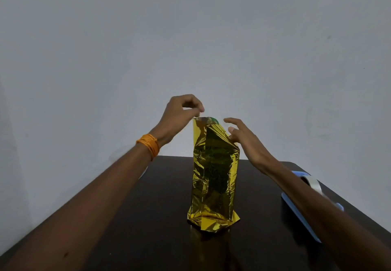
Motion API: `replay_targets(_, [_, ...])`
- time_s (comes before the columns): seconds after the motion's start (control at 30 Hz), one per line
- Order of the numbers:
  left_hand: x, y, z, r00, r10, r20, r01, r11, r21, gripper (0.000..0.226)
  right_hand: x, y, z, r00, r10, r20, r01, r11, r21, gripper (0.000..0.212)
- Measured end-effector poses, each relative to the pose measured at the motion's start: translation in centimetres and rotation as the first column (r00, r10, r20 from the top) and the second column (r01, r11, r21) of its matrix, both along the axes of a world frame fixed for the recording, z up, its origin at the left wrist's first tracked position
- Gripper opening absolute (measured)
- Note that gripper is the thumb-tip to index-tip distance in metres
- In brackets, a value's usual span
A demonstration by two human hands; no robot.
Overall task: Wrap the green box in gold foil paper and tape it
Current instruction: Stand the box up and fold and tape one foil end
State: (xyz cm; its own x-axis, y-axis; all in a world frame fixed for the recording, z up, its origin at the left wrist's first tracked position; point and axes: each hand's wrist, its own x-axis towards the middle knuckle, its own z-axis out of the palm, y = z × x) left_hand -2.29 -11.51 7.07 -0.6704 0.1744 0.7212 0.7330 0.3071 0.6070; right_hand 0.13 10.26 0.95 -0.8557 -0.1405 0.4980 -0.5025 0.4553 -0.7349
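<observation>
Folding stage: top end of the gold foil paper (pixel 213 171) is unsealed, and the green box (pixel 214 120) shows there; the bottom end looks folded.
Left hand (pixel 179 114): pinches the foil's top edge.
Right hand (pixel 245 141): fingers spread, holding nothing, beside the foil's upper right corner; contact unclear.
Box position: standing on the table (pixel 148 207), with the tape roll (pixel 311 180) to its right.
Long axis: vertical, open end up.
Next move: probably flatten the top flaps, then tape.

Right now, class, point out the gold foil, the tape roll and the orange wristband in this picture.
gold foil (pixel 213 171): head view, crinkled front face.
tape roll (pixel 312 183): head view, clear outer band.
orange wristband (pixel 149 145): head view, threads on the left wrist.
</observation>
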Motion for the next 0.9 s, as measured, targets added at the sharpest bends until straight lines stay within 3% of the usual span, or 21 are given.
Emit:
replay_targets(0.07, [-0.5,-0.8,-1.6,0.999,0.029,0.034,-0.037,0.964,0.263,0.017,0.0,-0.2,0.0,1.0,0.001,-0.008,-0.001,1.0,0.004,0.053])
replay_targets(0.13, [-1.0,-1.5,-3.7,0.99,0.091,0.108,-0.124,0.927,0.354,0.013,-0.1,-0.2,-0.1,1.0,0.004,-0.009,-0.004,1.0,-0.003,0.053])
replay_targets(0.3, [-1.2,-1.1,-8.6,0.934,-0.063,0.353,-0.049,0.953,0.3,0.01,-0.5,0.0,-0.3,1.0,0.004,-0.008,-0.004,1.0,-0.028,0.05])
replay_targets(0.77, [-0.8,1.0,-8.1,0.904,-0.158,0.398,0.051,0.963,0.266,0.021,-0.2,-0.4,1.0,0.998,0.018,0.055,-0.014,0.997,-0.079,0.06])
replay_targets(0.9, [-0.7,1.1,-8.3,0.905,-0.151,0.398,0.033,0.957,0.289,0.029,-1.2,-1.0,2.8,0.997,0.003,0.074,-0.003,1.0,-0.001,0.058])
